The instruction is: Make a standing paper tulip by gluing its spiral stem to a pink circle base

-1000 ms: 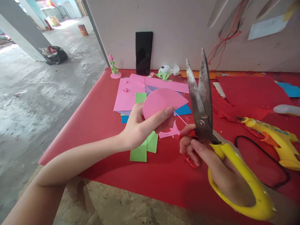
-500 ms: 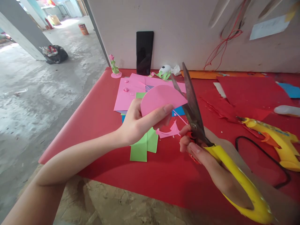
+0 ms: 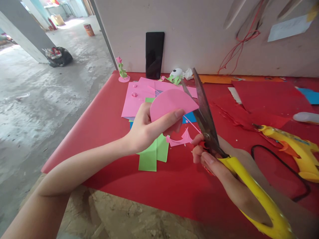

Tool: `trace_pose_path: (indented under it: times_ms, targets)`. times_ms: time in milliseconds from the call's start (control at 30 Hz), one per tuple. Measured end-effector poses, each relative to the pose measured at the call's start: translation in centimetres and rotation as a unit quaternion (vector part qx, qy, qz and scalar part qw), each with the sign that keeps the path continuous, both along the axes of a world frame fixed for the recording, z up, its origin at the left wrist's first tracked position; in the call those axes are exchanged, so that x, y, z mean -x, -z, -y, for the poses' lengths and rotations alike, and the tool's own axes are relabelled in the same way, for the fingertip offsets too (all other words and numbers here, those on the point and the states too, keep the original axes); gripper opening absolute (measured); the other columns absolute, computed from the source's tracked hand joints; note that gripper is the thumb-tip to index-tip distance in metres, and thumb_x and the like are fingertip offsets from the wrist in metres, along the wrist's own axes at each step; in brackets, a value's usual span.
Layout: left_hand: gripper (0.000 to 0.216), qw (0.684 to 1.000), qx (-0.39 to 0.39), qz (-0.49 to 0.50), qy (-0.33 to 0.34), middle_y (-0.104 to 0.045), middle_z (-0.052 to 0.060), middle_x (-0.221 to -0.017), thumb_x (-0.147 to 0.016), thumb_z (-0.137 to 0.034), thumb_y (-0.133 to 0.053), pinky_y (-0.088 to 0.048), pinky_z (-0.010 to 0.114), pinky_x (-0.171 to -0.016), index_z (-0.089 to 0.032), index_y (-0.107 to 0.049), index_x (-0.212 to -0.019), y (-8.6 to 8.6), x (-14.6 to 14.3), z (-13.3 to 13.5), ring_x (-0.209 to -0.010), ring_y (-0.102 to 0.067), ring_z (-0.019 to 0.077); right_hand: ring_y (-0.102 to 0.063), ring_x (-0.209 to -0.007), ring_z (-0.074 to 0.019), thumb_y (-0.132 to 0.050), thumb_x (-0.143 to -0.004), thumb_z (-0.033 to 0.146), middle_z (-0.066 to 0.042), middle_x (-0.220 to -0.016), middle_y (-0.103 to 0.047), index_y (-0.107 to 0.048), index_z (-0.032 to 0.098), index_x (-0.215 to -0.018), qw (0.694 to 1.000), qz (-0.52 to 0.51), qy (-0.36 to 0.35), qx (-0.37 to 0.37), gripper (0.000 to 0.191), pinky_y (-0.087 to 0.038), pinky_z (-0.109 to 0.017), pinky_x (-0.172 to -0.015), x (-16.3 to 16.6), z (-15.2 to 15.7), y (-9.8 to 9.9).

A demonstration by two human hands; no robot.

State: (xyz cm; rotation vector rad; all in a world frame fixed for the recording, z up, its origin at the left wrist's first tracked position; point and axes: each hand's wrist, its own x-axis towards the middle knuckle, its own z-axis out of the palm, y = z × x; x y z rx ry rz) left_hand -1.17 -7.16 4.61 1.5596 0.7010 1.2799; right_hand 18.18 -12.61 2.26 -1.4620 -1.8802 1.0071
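Between thumb and fingers, my left hand [image 3: 159, 127] pinches a pink paper half-disc [image 3: 171, 103], its curved edge upward. My right hand [image 3: 216, 166] grips scissors [image 3: 205, 114] with yellow and red handles; their blades stand a little apart at the half-disc's pointed right corner. Whether the blades touch the paper I cannot tell. Below lies a pink paper offcut [image 3: 179, 139] with a curved edge. Under my left hand are green paper strips [image 3: 148, 159], and behind it pink sheets [image 3: 138, 104] bear small pink bits. My right fingers partly hide the red handle.
A black phone [image 3: 154, 54] leans against the wall at the back. To its left stands a small paper flower [image 3: 122, 71]; to its right sits a white ball [image 3: 176, 73] with a black dot. A yellow glue gun [image 3: 286, 142] with a black cord lies at the right on the red table covering [image 3: 174, 189].
Both hands, the half-disc and the scissors are nearly where they were. The whole view has shifted very slightly.
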Motion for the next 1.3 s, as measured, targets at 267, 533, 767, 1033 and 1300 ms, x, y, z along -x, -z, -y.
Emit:
trace_pose_path:
  times_ms: [267, 533, 767, 1033, 1300]
  targets:
    - [0.039, 1.0, 0.013, -0.017, -0.004, -0.058, -0.002, -0.049, -0.082, -0.041, -0.065, -0.043, 0.021, -0.044, -0.017, -0.055, -0.052, -0.22, -0.01, 0.06, -0.043, -0.05, 0.0059, -0.054, -0.058, -0.0101, -0.039, -0.092, 0.044, -0.001, -0.069, -0.053, -0.054, 0.022, -0.098, 1.0, -0.013, 0.003, 0.004, 0.027, -0.04, -0.018, -0.047, 0.04, 0.24, -0.24]
    - [0.04, 1.0, 0.015, -0.025, -0.012, -0.057, -0.002, -0.047, -0.08, -0.042, -0.066, -0.043, 0.021, -0.043, -0.018, -0.055, -0.05, -0.31, -0.09, 0.03, -0.042, -0.048, 0.0058, -0.052, -0.053, -0.0072, -0.04, -0.095, 0.039, 0.002, -0.062, -0.05, -0.054, 0.022, -0.097, 0.997, -0.018, -0.02, -0.075, 0.022, -0.037, -0.016, -0.045, 0.07, 0.17, -0.17]
    - [0.04, 1.0, 0.008, -0.019, -0.005, -0.057, -0.002, -0.048, -0.082, -0.04, -0.065, -0.042, 0.02, -0.043, -0.017, -0.055, -0.05, -0.22, -0.03, 0.08, -0.043, -0.048, 0.0047, -0.039, -0.042, -0.0009, -0.043, -0.096, 0.038, 0.006, -0.058, -0.049, -0.052, 0.021, -0.09, 0.993, -0.046, -0.004, -0.111, 0.02, -0.028, -0.011, -0.038, 0.47, 0.14, -0.44]
    - [0.04, 1.0, 0.012, -0.016, -0.02, -0.053, -0.002, -0.045, -0.08, -0.044, -0.066, -0.039, 0.023, -0.042, -0.018, -0.054, -0.051, -0.41, -0.03, 0.09, -0.041, -0.046, 0.0061, -0.047, -0.049, -0.0074, -0.041, -0.09, 0.051, 0.001, -0.071, -0.055, -0.053, 0.024, -0.102, 0.999, -0.03, 0.016, 0.038, 0.033, -0.039, -0.019, -0.044, 0.05, 0.08, 0.35]
    - [0.04, 1.0, 0.016, -0.017, -0.009, -0.054, -0.002, -0.047, -0.08, -0.041, -0.066, -0.04, 0.022, -0.042, -0.017, -0.053, -0.051, -0.34, 0.0, 0.0, -0.042, -0.047, 0.0053, -0.042, -0.048, -0.0067, -0.039, -0.09, 0.056, -0.001, -0.073, -0.056, -0.053, 0.023, -0.102, 0.999, -0.033, -0.003, 0.037, 0.038, -0.035, -0.02, -0.043, 0.26, 0.04, 0.08]
